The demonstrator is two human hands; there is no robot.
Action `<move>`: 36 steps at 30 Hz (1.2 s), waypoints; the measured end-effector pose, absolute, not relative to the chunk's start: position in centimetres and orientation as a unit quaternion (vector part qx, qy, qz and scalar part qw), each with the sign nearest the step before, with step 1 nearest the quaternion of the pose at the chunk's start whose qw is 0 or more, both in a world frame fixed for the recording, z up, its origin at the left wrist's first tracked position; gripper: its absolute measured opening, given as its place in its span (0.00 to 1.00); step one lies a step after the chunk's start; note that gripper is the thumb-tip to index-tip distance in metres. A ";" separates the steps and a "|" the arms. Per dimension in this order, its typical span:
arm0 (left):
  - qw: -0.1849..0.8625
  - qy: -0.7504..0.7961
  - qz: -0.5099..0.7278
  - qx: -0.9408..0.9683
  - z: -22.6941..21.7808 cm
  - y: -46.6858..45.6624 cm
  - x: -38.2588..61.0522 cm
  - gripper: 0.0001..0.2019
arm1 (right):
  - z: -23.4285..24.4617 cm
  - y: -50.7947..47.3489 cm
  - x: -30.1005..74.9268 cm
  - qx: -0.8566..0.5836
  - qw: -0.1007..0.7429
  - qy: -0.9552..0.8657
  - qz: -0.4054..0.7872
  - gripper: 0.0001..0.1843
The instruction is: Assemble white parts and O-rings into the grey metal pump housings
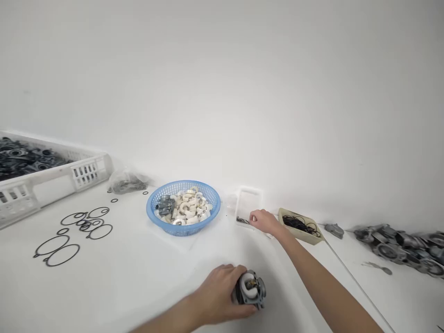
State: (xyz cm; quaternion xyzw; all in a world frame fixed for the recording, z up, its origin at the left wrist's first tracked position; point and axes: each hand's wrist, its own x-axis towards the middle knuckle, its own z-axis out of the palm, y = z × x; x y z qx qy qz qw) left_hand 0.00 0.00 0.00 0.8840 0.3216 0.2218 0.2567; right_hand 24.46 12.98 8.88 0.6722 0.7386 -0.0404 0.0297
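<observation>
My left hand point(220, 296) is wrapped round a grey metal carburetor point(259, 292), its open side facing up. Seated inside the carburetor is a white plastic float point(247, 287) with a brass part beside it. Farther away, my right hand point(265, 222) reaches into the near end of a small white tray point(249, 200), thumb and fingers pinched together. Small dark metal pins point(243, 220) lie in the tray next to the fingertips. Whatever is between those fingertips is too small to make out.
A blue basket point(183, 230) holds white floats and several grey parts. Right of the tray stands a cream bin point(305, 237) of black rubber rings. Loose rubber rings point(62, 254), a plastic bag point(128, 181) and a white crate point(52, 185) are left; metal castings point(402, 247) lie right.
</observation>
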 end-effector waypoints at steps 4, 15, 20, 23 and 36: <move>0.256 0.305 0.226 0.889 -0.1 0.2 -0.3 0.35 | 7.8 16.4 22.6 0.679 0.103 0.725 -0.041 0.14; 0.226 0.283 0.197 0.911 1.1 0.6 -0.6 0.33 | 8.1 18.5 22.4 0.680 0.126 0.718 -0.081 0.14; 0.236 0.285 0.208 0.906 1.0 0.6 -0.5 0.34 | 8.5 16.4 24.2 0.682 0.008 0.719 -0.136 0.12; 0.252 0.287 0.205 0.901 1.3 0.4 -0.5 0.34 | 8.5 13.9 24.8 0.664 -0.101 0.718 -0.183 0.12; 0.365 0.307 0.337 0.812 1.8 -1.6 0.6 0.19 | 3.4 -2.5 25.3 0.510 -0.418 0.625 -0.418 0.19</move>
